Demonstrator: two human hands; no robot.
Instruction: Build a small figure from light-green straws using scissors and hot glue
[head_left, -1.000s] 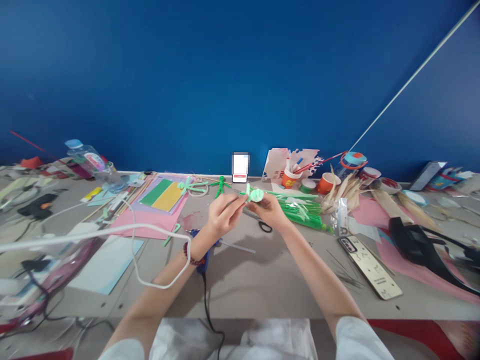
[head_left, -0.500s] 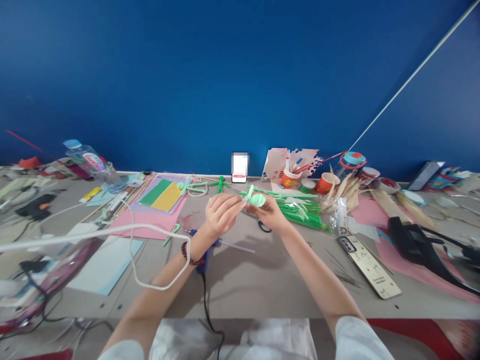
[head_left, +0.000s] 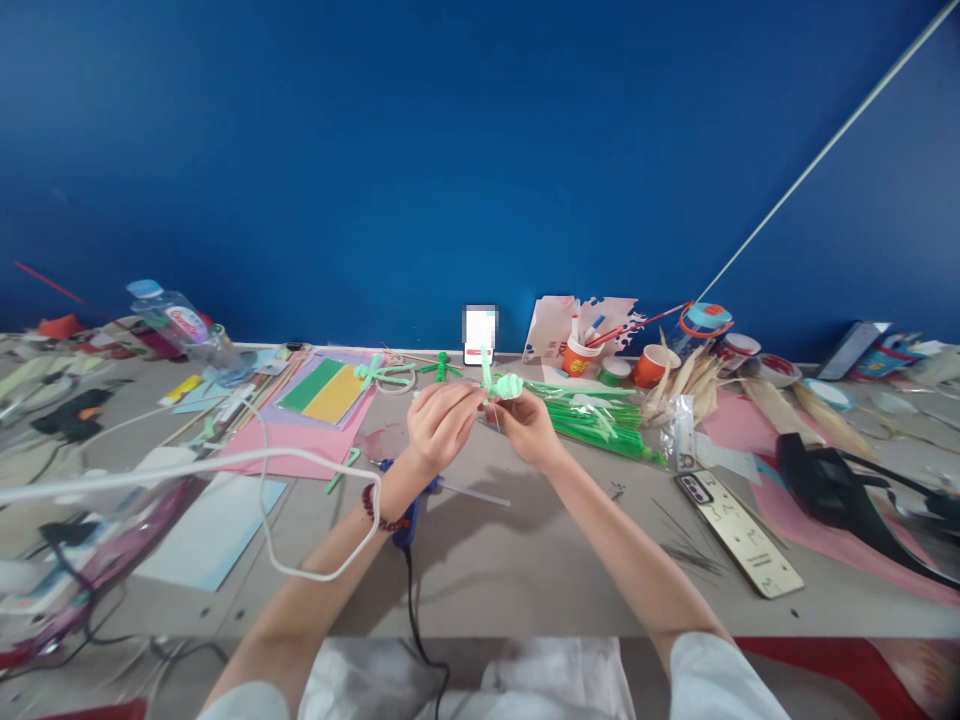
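One blue glue gun (head_left: 406, 519) is laid on the grey surface (head_left: 525, 560) nearest the body, below the left wrist. Above it, a pale green twist (head_left: 508, 386) is pinched between the fingertips of the left hand (head_left: 439, 425) and the right hand (head_left: 529, 428), both clenched on it, and is held clear of the surface. Just beyond, a bag of green straws (head_left: 592, 415) is laid, and orange cups (head_left: 651, 370) are stood by the blue wall (head_left: 480, 150).

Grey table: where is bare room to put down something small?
Bare grey tabletop lies at the front, between the black cable and the long wooden board. Crowded: the back, around the orange paper cup and bag of green sticks.
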